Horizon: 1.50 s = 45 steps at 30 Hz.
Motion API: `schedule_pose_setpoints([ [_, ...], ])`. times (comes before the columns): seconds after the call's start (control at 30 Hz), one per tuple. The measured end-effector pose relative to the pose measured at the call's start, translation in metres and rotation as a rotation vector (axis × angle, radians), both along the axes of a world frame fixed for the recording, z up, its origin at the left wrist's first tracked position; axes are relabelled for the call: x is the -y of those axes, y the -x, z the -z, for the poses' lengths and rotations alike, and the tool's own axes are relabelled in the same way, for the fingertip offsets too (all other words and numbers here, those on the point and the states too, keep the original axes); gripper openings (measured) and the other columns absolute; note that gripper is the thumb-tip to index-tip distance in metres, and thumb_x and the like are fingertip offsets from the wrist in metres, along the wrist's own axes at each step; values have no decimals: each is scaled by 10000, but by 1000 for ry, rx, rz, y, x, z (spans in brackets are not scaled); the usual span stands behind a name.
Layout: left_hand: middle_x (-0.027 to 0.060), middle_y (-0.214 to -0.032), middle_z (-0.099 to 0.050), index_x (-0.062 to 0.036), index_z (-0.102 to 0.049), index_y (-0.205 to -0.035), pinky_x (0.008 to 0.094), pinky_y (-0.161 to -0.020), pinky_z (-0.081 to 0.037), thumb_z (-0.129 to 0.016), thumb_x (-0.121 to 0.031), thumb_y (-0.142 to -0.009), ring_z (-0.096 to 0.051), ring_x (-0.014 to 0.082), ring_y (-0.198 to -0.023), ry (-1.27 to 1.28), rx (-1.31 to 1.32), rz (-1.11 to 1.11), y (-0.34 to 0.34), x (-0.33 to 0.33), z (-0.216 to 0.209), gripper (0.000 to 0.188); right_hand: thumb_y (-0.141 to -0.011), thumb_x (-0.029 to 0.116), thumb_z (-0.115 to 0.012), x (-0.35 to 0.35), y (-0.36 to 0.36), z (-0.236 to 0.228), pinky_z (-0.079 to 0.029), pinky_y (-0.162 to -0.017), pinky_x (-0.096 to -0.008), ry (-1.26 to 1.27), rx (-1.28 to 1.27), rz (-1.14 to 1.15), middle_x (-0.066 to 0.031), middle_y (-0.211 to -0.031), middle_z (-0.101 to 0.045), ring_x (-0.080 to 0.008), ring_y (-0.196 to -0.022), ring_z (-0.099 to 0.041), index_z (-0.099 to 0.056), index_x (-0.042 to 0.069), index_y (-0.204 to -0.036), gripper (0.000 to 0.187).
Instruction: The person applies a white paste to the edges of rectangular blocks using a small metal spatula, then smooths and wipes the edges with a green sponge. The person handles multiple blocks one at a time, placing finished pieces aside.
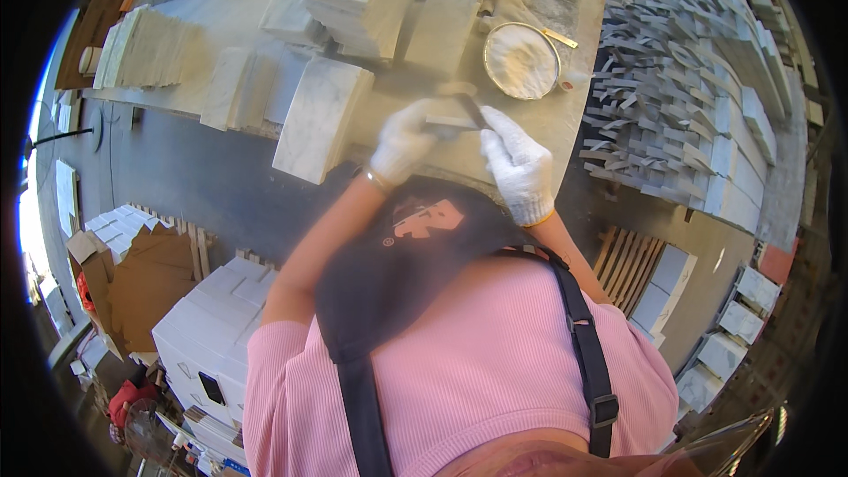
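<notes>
Spanning the space between two white-gloved hands over the worktable [565, 119] was one slim pale-grey strip [452, 123], straight-edged, slightly blurred. Left hand [406, 137]: blurred, fingers apparently closed on the strip's left end. Right hand [519, 163]: fingers gripping one dark, narrow, flat piece [473, 109], slanted by the strip's right end; contact could not be told.

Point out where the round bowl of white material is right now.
In the head view, the bowl sits on the worktable near its right edge, beyond the right gloved hand and just right of a pale stone slab.
</notes>
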<state>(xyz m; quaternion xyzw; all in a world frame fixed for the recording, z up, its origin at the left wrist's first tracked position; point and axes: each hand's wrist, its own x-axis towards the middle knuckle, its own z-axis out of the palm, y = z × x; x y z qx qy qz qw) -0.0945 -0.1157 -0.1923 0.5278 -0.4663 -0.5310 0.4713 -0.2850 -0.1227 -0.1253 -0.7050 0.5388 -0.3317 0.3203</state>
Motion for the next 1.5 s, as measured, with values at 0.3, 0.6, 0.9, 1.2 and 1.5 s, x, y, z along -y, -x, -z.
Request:
schedule_pose_setpoints([
  [0.3, 54, -1040, -743, -40, -697, -1141, 303, -844, -549, -691, -30, -902, -677, 120, -943, -93, -17, 7, -2, 5, -7, 239, -954, 44, -696, 0, -22, -2, -531, -664, -235, 58, 135, -140, -54, -883, -735, -78, -706, -642, -688, 49, -1330, 376],
  [0.6, 110, -1244, -703, -133, -570, -1433, 353, -962, -518, -754, -208, -881, -655, 210, -1082, -20, 225, 59, -56, -2, -132, 586, -1009, 87, -619, 28, 50, -51, -529, -647, -257, -338, 479, 28, -114, -954, -734, -147, -750, -678, -627, 10, -1302, 303],
  [0.9, 156, -1115, -739, -130, -595, -1430, 405, -896, -541, -679, -352, -872, -693, 318, -983, 92, 959, 466, -159, 19, -146, 606, -1002, 77, -621, 38, -17, -28, -505, -643, -221, -559, 447, -241, -67, -939, -727, -109, -763, -670, -641, 42, -1248, 248],
  [1.2, 140, -1278, -667, -168, -621, -1355, 455, -947, -521, -767, -423, -762, -624, 371, -1175, 38, 1202, 288, -141, 0, -140, 662, -972, 57, -662, 61, -84, -9, -524, -693, -225, -397, 242, -531, -34, -1025, -731, -67, -796, -642, -703, 67, -1303, 334],
  [1.5, 153, -1484, -542, -106, -520, -1452, 513, -1119, -384, -854, -468, -647, -487, 353, -1383, 140, 1205, -13, -148, -44, -91, 944, -949, 48, -683, 71, -121, -4, -555, -845, -260, -203, 74, -665, -60, -1189, -748, -103, -937, -686, -712, 49, -1286, 338],
])
